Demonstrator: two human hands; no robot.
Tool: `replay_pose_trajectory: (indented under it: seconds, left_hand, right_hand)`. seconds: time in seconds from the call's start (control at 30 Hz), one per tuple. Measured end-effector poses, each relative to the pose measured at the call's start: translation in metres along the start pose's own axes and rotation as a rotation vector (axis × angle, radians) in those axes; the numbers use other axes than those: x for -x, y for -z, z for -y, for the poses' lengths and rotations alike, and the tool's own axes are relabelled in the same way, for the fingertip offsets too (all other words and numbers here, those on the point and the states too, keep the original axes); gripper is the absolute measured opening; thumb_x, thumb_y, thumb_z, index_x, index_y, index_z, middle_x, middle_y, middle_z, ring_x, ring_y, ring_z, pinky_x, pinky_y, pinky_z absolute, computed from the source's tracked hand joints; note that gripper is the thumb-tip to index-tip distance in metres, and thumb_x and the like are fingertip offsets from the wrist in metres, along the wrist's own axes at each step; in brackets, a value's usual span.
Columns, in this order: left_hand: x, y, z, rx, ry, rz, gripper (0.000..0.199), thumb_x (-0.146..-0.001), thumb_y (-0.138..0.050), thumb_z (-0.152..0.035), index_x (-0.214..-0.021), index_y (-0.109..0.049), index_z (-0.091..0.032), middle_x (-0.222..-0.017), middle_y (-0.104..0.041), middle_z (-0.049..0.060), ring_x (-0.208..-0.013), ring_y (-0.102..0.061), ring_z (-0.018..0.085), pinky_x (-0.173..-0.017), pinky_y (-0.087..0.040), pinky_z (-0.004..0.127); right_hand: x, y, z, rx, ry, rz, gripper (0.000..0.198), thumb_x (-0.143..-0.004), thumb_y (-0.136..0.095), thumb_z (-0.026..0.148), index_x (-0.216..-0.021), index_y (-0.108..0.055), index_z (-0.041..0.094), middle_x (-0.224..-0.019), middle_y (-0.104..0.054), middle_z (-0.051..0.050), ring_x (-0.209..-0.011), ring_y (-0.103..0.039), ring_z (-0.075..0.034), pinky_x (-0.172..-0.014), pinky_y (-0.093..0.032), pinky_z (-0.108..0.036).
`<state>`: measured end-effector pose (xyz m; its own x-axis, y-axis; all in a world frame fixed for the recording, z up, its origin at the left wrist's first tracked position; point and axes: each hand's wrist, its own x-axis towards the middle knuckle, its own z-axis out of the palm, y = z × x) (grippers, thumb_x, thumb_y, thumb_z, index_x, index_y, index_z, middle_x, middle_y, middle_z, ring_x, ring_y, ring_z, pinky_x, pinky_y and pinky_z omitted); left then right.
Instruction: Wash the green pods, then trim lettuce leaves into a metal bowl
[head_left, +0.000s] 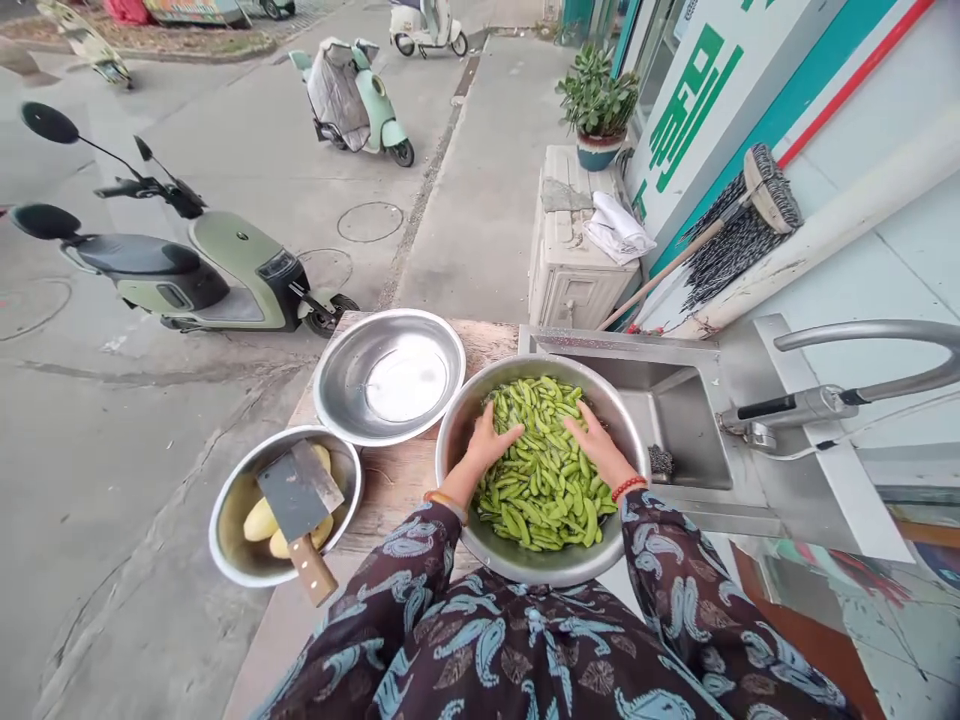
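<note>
Green edamame pods fill a large steel basin in front of me, and some water glints among them. On the left side of the pods lies my left hand, its thumb spread away from the fingers and some fingertips sunk among the pods. My right hand rests at the right side, fingers apart, touching the pods too. Neither hand grips anything that I can see. To the left stands a wide steel bowl with nothing but a bright reflection in it.
A smaller bowl holds peeled potatoes, with a cleaver lying across it, handle over the rim. On the right are a steel sink and a faucet. A mop leans on the wall; scooters stand beyond the wooden table.
</note>
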<state>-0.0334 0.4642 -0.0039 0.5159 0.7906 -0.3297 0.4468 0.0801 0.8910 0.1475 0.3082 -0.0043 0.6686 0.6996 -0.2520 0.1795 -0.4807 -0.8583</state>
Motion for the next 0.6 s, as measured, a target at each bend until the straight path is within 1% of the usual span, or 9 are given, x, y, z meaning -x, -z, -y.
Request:
replay_pose_trajectory:
  seconds: [0.1, 0.17, 0.23, 0.3, 0.37, 0.43, 0.5, 0.53, 0.6]
  left_hand:
    - [0.0, -0.015, -0.001, 0.236, 0.023, 0.127, 0.109, -0.061, -0.086, -0.048, -0.152, -0.033, -0.023, -0.149, -0.049, 0.016, -0.14, -0.043, 0.034, -0.118, -0.03, 0.047]
    - [0.006, -0.015, -0.007, 0.287, -0.025, 0.153, 0.104, -0.062, -0.086, -0.046, -0.151, -0.037, -0.024, -0.146, -0.053, 0.013, -0.137, -0.047, 0.032, -0.116, -0.033, 0.046]
    - [0.015, -0.009, -0.016, 0.242, -0.084, 0.123, 0.084, -0.068, -0.082, -0.044, -0.142, -0.051, -0.021, -0.139, -0.06, 0.011, -0.131, -0.053, 0.031, -0.115, -0.035, 0.045]
    - [0.023, 0.004, -0.027, 0.153, -0.149, 0.087, 0.052, -0.077, -0.071, -0.041, -0.125, -0.065, -0.019, -0.124, -0.069, 0.01, -0.119, -0.061, 0.029, -0.111, -0.04, 0.045]
    - [0.028, 0.021, -0.037, 0.034, -0.219, 0.108, 0.03, -0.081, -0.063, -0.035, -0.105, -0.072, -0.02, -0.111, -0.072, 0.008, -0.11, -0.064, 0.028, -0.108, -0.042, 0.045]
    - [0.029, 0.037, -0.043, -0.09, -0.288, 0.187, 0.019, -0.078, -0.062, -0.029, -0.091, -0.075, -0.022, -0.119, -0.069, 0.007, -0.118, -0.06, 0.028, -0.112, -0.038, 0.045]
    - [0.022, 0.048, -0.046, -0.175, -0.323, 0.229, 0.023, -0.074, -0.065, -0.027, -0.094, -0.076, -0.024, -0.141, -0.057, 0.007, -0.136, -0.046, 0.03, -0.119, -0.028, 0.045]
    - [0.017, 0.049, -0.045, -0.188, -0.314, 0.226, 0.031, -0.073, -0.067, -0.028, -0.104, -0.075, -0.026, -0.15, -0.048, 0.006, -0.143, -0.037, 0.03, -0.121, -0.023, 0.044]
    - [0.002, 0.04, -0.043, -0.149, -0.248, 0.197, 0.055, -0.074, -0.071, -0.035, -0.128, -0.065, -0.027, -0.158, -0.038, 0.005, -0.149, -0.027, 0.029, -0.123, -0.019, 0.044]
  right_hand:
    - [-0.006, -0.024, 0.005, 0.028, 0.063, 0.121, 0.086, -0.074, -0.071, 0.057, -0.148, -0.04, 0.029, -0.145, -0.052, -0.012, -0.132, -0.05, -0.03, -0.106, -0.042, -0.051]
    - [0.0, -0.027, 0.013, 0.078, 0.17, 0.143, 0.086, -0.074, -0.072, 0.055, -0.149, -0.039, 0.028, -0.145, -0.052, -0.012, -0.132, -0.049, -0.031, -0.108, -0.041, -0.051]
    - [0.011, -0.02, 0.025, 0.142, 0.26, 0.133, 0.076, -0.079, -0.067, 0.054, -0.147, -0.042, 0.029, -0.139, -0.056, -0.011, -0.128, -0.052, -0.03, -0.107, -0.041, -0.049]
    - [0.021, -0.003, 0.038, 0.207, 0.329, 0.138, 0.063, -0.084, -0.062, 0.055, -0.142, -0.049, 0.032, -0.129, -0.06, -0.009, -0.121, -0.057, -0.029, -0.104, -0.044, -0.047]
    - [0.028, 0.018, 0.047, 0.254, 0.372, 0.198, 0.052, -0.087, -0.057, 0.055, -0.135, -0.056, 0.034, -0.122, -0.061, -0.009, -0.116, -0.059, -0.028, -0.1, -0.046, -0.045]
    - [0.026, 0.038, 0.05, 0.272, 0.393, 0.306, 0.043, -0.089, -0.055, 0.056, -0.125, -0.064, 0.035, -0.124, -0.06, -0.008, -0.12, -0.057, -0.029, -0.099, -0.047, -0.044]
    - [0.014, 0.051, 0.043, 0.259, 0.363, 0.369, 0.042, -0.088, -0.056, 0.057, -0.122, -0.067, 0.035, -0.137, -0.056, -0.008, -0.129, -0.052, -0.031, -0.101, -0.046, -0.044]
    - [0.006, 0.052, 0.037, 0.241, 0.33, 0.353, 0.044, -0.087, -0.058, 0.057, -0.125, -0.065, 0.036, -0.144, -0.051, -0.007, -0.133, -0.049, -0.032, -0.102, -0.046, -0.045]
    - [-0.013, 0.045, 0.023, 0.168, 0.235, 0.261, 0.058, -0.085, -0.06, 0.058, -0.139, -0.054, 0.036, -0.153, -0.043, -0.007, -0.138, -0.043, -0.033, -0.105, -0.044, -0.047]
